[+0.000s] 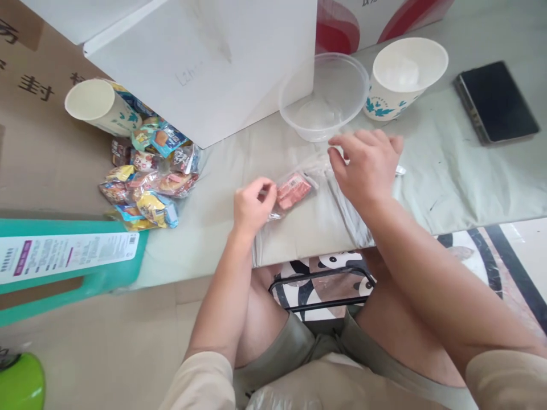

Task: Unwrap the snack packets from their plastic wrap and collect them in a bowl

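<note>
My left hand is closed in a pinch on the near end of a clear plastic bag lying on the pale table. A pink-red wrapped snack sits inside the bag. My right hand grips the bag's far end, fingers curled over the plastic. Just beyond my right hand stands an empty clear plastic bowl.
A heap of wrapped snacks lies at the left beside a tipped paper cup. An upright paper cup, a dark phone, a large white box and a teal stool surround the spot.
</note>
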The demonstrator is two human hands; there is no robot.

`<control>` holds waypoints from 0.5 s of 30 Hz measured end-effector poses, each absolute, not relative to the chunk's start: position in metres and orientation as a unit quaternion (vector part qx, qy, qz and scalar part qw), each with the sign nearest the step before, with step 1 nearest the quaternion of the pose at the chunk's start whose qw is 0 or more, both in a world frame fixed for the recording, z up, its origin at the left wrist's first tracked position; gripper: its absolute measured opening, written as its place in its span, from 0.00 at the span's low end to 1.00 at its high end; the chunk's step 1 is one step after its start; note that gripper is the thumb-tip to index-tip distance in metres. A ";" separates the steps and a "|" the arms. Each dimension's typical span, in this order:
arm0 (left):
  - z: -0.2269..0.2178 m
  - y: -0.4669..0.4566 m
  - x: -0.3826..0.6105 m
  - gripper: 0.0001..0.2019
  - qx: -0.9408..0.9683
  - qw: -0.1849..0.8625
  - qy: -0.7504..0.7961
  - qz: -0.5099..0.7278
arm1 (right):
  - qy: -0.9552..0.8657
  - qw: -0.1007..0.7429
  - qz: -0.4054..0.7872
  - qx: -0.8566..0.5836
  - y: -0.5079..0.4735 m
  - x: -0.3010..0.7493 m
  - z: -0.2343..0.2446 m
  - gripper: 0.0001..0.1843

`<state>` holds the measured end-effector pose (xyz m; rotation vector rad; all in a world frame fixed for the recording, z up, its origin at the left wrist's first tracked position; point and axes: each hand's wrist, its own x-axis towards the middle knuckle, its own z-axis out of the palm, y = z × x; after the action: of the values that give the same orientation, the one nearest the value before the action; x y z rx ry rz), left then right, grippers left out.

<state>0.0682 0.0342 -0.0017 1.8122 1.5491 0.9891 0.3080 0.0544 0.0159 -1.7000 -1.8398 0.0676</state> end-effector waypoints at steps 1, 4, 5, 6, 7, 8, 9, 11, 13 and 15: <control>-0.001 0.035 0.070 0.06 0.624 0.325 0.594 0.390 | -0.696 0.313 0.033 -0.645 0.054 0.309 0.019 0.19; 0.004 0.039 0.071 0.07 0.466 0.490 0.608 0.416 | -0.754 0.306 0.095 -0.573 0.047 0.304 0.021 0.19; 0.007 0.040 0.070 0.06 0.428 0.530 0.605 0.412 | -0.787 0.299 0.122 -0.525 0.044 0.300 0.019 0.19; 0.009 0.041 0.070 0.06 0.399 0.559 0.602 0.408 | -0.818 0.289 0.142 -0.477 0.041 0.295 0.015 0.19; 0.011 0.042 0.069 0.07 0.381 0.578 0.597 0.405 | -0.843 0.278 0.153 -0.434 0.038 0.290 0.010 0.21; 0.012 0.042 0.067 0.09 0.371 0.589 0.593 0.404 | -0.861 0.266 0.154 -0.405 0.035 0.286 0.005 0.23; 0.013 0.043 0.066 0.10 0.367 0.590 0.593 0.407 | -0.872 0.254 0.148 -0.392 0.033 0.282 0.000 0.25; 0.012 0.043 0.061 0.11 0.369 0.556 0.617 0.417 | -0.878 0.231 0.128 -0.400 0.031 0.277 -0.007 0.25; 0.008 0.044 0.056 0.11 0.377 0.492 0.661 0.423 | -0.874 0.222 0.111 -0.418 0.031 0.276 -0.009 0.20; 0.005 0.045 0.050 0.12 0.384 0.439 0.693 0.423 | -0.871 0.230 0.100 -0.424 0.031 0.278 -0.008 0.12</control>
<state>0.0504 0.0451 0.0045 0.9538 1.7224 1.0504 0.2783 0.0315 -0.0078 -1.1656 -2.3953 0.2738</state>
